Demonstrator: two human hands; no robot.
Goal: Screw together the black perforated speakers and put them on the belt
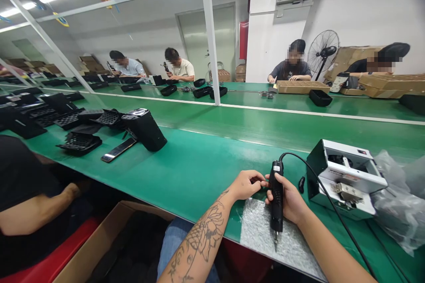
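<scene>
My right hand (287, 199) is wrapped around a black electric screwdriver (276, 196), which stands upright with its metal bit pointing down over a grey textured mat (275, 234). A black cable (327, 190) rises from the tool's top and curves right. My left hand (247, 185), on a tattooed forearm, is curled with its fingertips against or very near the screwdriver's side. Nothing shows in those fingers, though a very small item could be hidden. A white and black screw feeder (345, 177) stands to the right of my right hand.
A green workbench (195, 172) runs ahead, with black speaker housings (144, 129) and black parts at left. A co-worker's arm (36, 212) lies at left. A cardboard box (109, 234) sits below the bench edge, and a grey plastic bag (398, 199) lies at right.
</scene>
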